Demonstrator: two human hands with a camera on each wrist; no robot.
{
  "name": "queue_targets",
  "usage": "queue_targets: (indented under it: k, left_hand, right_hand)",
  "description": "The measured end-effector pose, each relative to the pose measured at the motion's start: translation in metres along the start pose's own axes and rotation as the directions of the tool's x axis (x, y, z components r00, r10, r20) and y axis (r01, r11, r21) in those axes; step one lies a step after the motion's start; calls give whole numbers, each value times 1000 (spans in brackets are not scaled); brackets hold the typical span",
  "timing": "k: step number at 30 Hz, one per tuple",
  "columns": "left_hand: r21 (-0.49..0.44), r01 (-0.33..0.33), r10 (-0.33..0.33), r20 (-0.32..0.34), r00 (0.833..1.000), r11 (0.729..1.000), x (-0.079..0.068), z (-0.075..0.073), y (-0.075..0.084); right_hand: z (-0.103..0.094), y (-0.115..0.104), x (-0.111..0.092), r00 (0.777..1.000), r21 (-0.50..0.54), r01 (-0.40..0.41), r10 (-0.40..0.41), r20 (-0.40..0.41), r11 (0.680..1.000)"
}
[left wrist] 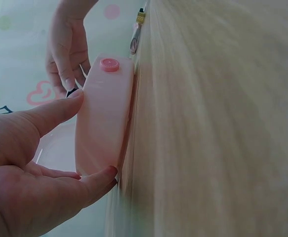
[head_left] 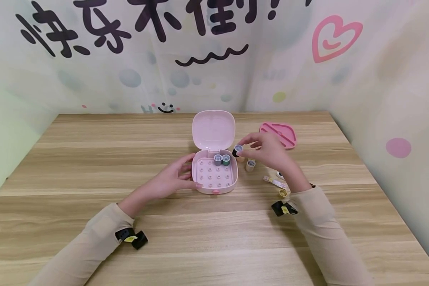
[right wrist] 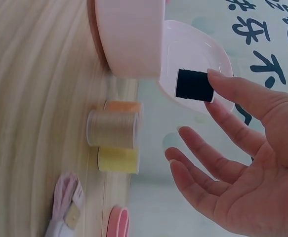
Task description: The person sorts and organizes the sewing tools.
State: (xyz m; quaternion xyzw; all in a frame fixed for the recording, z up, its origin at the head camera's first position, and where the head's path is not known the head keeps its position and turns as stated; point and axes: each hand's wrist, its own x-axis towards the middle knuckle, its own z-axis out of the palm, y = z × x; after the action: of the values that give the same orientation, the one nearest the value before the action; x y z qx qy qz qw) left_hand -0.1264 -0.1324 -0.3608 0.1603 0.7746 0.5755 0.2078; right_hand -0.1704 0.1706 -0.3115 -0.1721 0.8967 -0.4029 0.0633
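Observation:
My right hand point(head_left: 269, 151) pinches a spool of black thread point(right wrist: 194, 85) by its end between thumb and index finger, the other fingers spread apart. The spool is just above the back right rim of an open pink sewing box point(head_left: 214, 190). Inside the box, a grey-blue spool point(head_left: 217, 160) and a green spool point(head_left: 226, 159) stand side by side at the back among rows of small pegs. My left hand point(head_left: 171, 176) holds the box's left side, thumb at the front corner and fingers farther back. The box's lid point(head_left: 213, 130) stands raised behind it.
Right of the box stand a beige spool point(right wrist: 112, 129), an orange spool point(right wrist: 125, 107) and a yellow spool point(right wrist: 119, 160). A rolled tape measure point(head_left: 274, 182) and a gold thimble-like piece point(head_left: 283, 193) lie nearer. A pink divided tray point(head_left: 291, 137) lies behind my right hand.

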Motion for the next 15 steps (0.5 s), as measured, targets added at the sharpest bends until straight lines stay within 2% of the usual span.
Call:
queue_targets:
  k: [7, 15]
  left_hand:
    - [4, 8, -8, -2, 1000, 1000, 0, 0, 0]
    - [-6, 11, -11, -5, 1000, 1000, 0, 0, 0]
  right_hand:
    - [8, -3, 6, 999, 31, -34, 33, 13, 999]
    - [17, -7, 11, 1000, 48, -24, 23, 13, 999]
